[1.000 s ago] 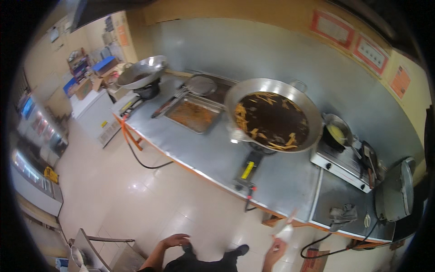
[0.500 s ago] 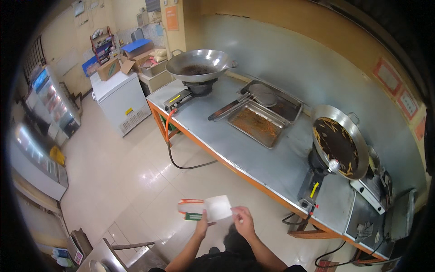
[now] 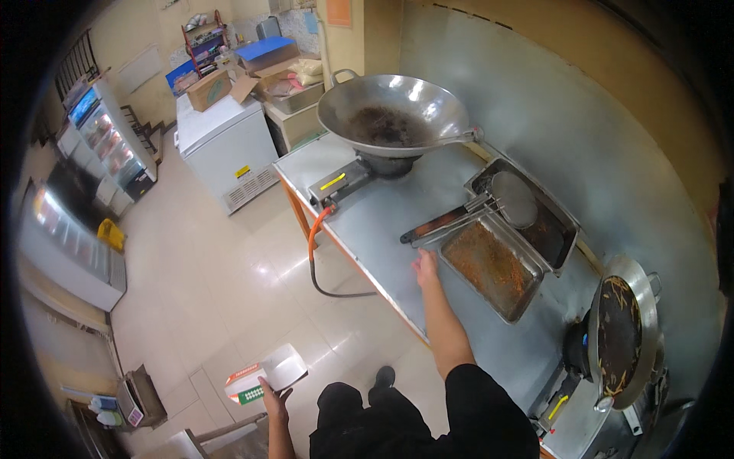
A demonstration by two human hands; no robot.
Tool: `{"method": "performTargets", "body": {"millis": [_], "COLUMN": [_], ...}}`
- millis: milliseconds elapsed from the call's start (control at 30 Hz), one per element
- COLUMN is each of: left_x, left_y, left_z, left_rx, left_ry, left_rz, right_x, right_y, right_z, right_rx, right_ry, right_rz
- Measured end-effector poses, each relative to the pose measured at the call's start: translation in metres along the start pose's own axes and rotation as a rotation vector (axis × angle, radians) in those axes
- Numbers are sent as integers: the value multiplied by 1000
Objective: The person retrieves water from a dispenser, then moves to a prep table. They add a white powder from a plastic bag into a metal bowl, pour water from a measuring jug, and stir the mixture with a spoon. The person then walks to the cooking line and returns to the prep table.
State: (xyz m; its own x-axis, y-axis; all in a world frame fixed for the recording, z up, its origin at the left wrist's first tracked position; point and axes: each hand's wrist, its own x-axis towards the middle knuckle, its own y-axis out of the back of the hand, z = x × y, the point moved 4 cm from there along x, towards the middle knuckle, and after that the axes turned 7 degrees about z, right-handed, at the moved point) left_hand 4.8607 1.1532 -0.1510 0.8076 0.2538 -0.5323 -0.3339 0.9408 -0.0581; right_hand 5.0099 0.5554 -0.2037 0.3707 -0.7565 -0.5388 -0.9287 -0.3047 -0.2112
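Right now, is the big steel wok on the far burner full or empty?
Empty of food: the big steel wok shows only dark residue on its bare metal bowl.

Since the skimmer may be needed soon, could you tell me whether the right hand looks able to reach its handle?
Probably yes: the right hand rests on the steel table beside the skimmer handle, with nothing between.

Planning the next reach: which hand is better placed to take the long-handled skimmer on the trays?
Right. The right hand is empty and rests on the steel counter close to the skimmer handle. The left hand is low, away from the counter, holding a small white box.
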Motion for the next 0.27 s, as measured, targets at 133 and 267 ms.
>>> {"method": "performTargets", "body": {"millis": [133, 267], "left_x": [43, 121], "left_y": [-17, -50], "left_z": [4, 21], "left_rx": [5, 4], "left_ry": [98, 105], "left_rz": [9, -47], "right_x": [37, 33], "right_y": [-41, -38], "right_z": [-15, -37], "right_rx": [239, 54], "right_ry": [-42, 92], "right_rz": [161, 297]}}
